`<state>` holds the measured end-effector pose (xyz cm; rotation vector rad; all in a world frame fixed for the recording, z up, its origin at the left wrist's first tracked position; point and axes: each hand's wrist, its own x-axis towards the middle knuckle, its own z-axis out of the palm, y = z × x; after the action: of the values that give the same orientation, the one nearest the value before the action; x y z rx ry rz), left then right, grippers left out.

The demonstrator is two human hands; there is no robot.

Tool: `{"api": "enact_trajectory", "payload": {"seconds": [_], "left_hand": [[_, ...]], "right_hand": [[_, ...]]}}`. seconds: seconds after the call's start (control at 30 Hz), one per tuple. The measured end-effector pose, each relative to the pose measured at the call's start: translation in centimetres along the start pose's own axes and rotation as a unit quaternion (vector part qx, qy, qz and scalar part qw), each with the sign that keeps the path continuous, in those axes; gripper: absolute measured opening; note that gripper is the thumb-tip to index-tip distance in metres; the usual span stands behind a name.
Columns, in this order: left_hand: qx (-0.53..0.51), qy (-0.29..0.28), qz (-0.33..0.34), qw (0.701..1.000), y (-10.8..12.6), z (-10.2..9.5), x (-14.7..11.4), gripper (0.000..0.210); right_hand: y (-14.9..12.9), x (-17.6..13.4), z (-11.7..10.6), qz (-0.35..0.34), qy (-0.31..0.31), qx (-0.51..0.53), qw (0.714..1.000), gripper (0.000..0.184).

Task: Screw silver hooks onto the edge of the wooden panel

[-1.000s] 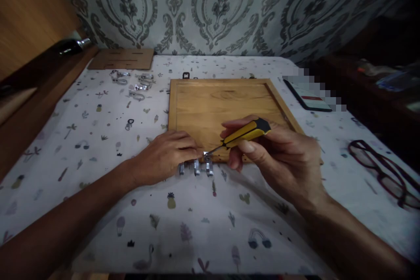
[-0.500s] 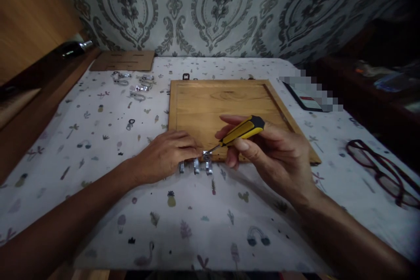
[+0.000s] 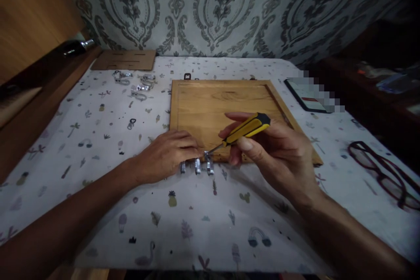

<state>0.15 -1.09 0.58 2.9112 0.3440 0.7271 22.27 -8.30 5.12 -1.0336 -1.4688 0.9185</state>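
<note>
A framed wooden panel (image 3: 216, 109) lies flat on the patterned cloth. Along its near edge sit small shiny metal latches (image 3: 210, 167), three of them showing, their lower ends jutting past the wood. My left hand (image 3: 169, 153) rests over the near left edge, fingers together and fingertips pressed at the latches; the fingers partly cover what they hold. In my right hand (image 3: 278, 153) is a yellow and black screwdriver (image 3: 246, 130), pinched between thumb and fingers. It slants down to the left, its tip at the rightmost latch.
Several loose metal latches (image 3: 141, 87) lie at the back left, before a flat piece of cardboard (image 3: 124, 60). To the right are a dark-edged phone-like device (image 3: 308, 98), partly blurred out, and red-framed glasses (image 3: 377, 170). A patterned wall rises behind the table.
The screwdriver handle and my right hand have shifted slightly to the right, with the tip staying at the same latch. My left hand keeps its place on the panel edge.
</note>
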Motion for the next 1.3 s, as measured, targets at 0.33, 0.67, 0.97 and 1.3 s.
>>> {"api": "enact_trajectory", "payload": {"seconds": [0.33,0.67,0.97,1.3], "left_hand": [[-0.003,-0.001,-0.004,1.0,0.0,-0.1,0.1,0.034],[-0.039,0.02,-0.015,0.999,0.1,0.2,0.0,0.033],[-0.042,0.015,-0.012,0.999,0.1,0.1,0.0,0.032],[-0.043,0.001,-0.016,0.999,0.0,0.1,-0.1,0.031]], "right_hand": [[0.2,-0.1,0.4,-0.037,0.032,-0.017,0.999,0.016],[-0.1,0.0,0.1,-0.04,0.015,-0.035,0.998,0.013],[0.5,-0.6,0.2,-0.099,0.081,-0.057,0.99,0.011],[0.6,-0.7,0.1,-0.091,0.072,-0.078,0.99,0.012]]}}
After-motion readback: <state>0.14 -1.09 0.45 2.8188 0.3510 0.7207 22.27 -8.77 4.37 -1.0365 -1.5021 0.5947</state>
